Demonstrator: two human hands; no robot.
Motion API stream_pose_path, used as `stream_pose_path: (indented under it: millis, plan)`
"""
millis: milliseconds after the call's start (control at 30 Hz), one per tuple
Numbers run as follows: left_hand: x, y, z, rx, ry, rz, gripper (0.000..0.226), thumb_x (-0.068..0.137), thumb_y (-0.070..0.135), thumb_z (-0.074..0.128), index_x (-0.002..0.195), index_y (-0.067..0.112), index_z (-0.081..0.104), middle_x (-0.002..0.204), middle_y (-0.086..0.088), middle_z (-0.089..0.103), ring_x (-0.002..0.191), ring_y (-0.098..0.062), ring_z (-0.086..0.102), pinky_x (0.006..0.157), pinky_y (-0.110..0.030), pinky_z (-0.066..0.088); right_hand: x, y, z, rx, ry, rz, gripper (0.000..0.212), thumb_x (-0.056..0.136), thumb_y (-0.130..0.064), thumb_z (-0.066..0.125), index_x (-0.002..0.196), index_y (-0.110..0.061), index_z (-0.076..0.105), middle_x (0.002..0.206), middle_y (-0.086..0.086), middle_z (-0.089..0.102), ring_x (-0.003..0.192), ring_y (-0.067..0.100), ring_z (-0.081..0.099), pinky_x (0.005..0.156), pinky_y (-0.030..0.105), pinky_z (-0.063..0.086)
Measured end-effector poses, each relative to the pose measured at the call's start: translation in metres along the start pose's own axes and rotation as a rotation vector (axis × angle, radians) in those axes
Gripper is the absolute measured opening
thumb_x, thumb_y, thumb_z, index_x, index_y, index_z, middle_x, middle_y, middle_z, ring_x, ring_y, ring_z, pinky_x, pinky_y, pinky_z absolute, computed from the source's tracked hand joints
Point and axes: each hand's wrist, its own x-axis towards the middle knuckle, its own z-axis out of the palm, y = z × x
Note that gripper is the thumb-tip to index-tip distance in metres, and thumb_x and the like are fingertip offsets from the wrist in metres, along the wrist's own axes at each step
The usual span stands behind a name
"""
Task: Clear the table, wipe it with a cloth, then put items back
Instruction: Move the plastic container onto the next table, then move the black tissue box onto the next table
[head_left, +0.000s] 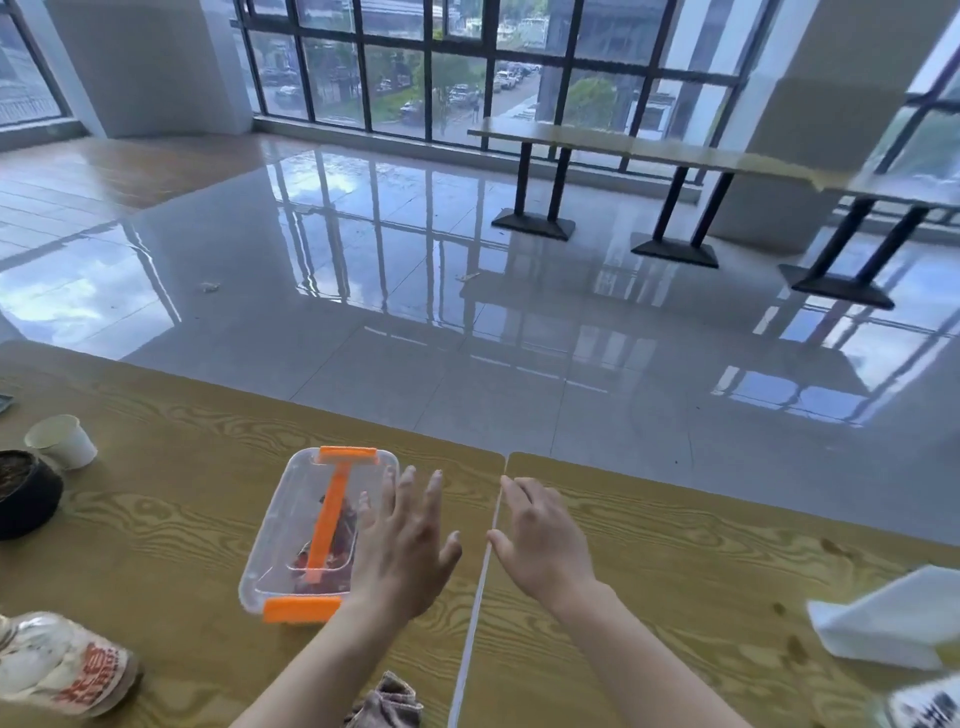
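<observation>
"Head view: where's the box (317, 535)?"
"Left of centre on the table (649, 545), not yet cleared. Left hand (402, 545), fingers (406, 493) straight and spread, sits over its right edge, to push it aside, I'd guess. Right hand (540, 545) hangs relaxed, holding nothing. Cloth (387, 701) lies at bottom centre."

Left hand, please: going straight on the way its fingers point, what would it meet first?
Likely nothing: the left hand points beside the clear box toward the far edge of the table, though it might graze the box rim.
</observation>
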Motion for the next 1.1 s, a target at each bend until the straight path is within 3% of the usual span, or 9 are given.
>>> stream_pose_path:
  millis: [267, 433, 600, 767, 900, 1100]
  plan:
    - [-0.009, 0.075, 0.014, 0.019, -0.033, 0.222, 0.073, 0.082, 0.057, 0.040, 0.142, 0.016, 0.042, 0.144, -0.018, 0.048, 0.140, -0.042, 0.037, 0.103, -0.065, 0.038, -0.070, 0.060, -0.034, -0.098, 0.085, 0.180, 0.071, 0.092, -0.042, 0.062, 0.151, -0.016, 0.032, 0.150, 0.002, 0.042, 0.138, 0.022, 0.036, 0.113, 0.035, 0.036]
    - [-0.024, 0.122, 0.029, -0.001, -0.062, 0.367, 0.075, 0.084, 0.059, 0.035, 0.147, 0.018, 0.038, 0.149, -0.018, 0.043, 0.143, -0.040, 0.031, 0.108, -0.063, 0.034, -0.125, 0.096, -0.052, -0.100, 0.130, 0.352, 0.070, 0.093, -0.043, 0.061, 0.151, -0.017, 0.032, 0.150, 0.000, 0.041, 0.139, 0.020, 0.034, 0.113, 0.035, 0.036]
    - [-0.038, 0.176, 0.043, -0.073, -0.100, 0.462, 0.075, 0.086, 0.056, 0.048, 0.150, 0.021, 0.031, 0.153, -0.016, 0.037, 0.147, -0.038, 0.024, 0.112, -0.062, 0.028, -0.178, 0.138, -0.071, -0.083, 0.155, 0.472, 0.068, 0.094, -0.044, 0.059, 0.151, -0.017, 0.032, 0.151, 0.000, 0.039, 0.140, 0.019, 0.031, 0.112, 0.033, 0.036]
    - [-0.058, 0.240, 0.052, -0.155, -0.187, 0.555, 0.075, 0.092, 0.052, 0.046, 0.155, 0.025, 0.016, 0.162, -0.009, 0.019, 0.151, -0.030, 0.006, 0.120, -0.053, 0.014, -0.231, 0.184, -0.095, -0.093, 0.203, 0.572, 0.060, 0.094, -0.043, 0.059, 0.146, -0.019, 0.042, 0.147, -0.002, 0.044, 0.135, 0.019, 0.036, 0.109, 0.031, 0.037]
    - [-0.080, 0.285, 0.062, -0.236, -0.266, 0.634, 0.077, 0.091, 0.053, 0.050, 0.155, 0.027, 0.016, 0.160, -0.006, 0.022, 0.151, -0.026, 0.012, 0.120, -0.046, 0.020, -0.275, 0.215, -0.111, -0.083, 0.242, 0.633, 0.053, 0.091, -0.039, 0.065, 0.137, -0.019, 0.052, 0.140, -0.003, 0.050, 0.131, 0.019, 0.042, 0.103, 0.030, 0.041]
    - [-0.109, 0.347, 0.080, -0.191, -0.335, 0.800, 0.082, 0.087, 0.057, 0.053, 0.154, 0.029, 0.014, 0.158, -0.004, 0.023, 0.149, -0.025, 0.015, 0.117, -0.045, 0.024, -0.341, 0.267, -0.128, -0.040, 0.192, 0.733, 0.066, 0.092, -0.047, 0.060, 0.148, -0.022, 0.037, 0.149, -0.009, 0.039, 0.138, 0.014, 0.031, 0.109, 0.025, 0.033]
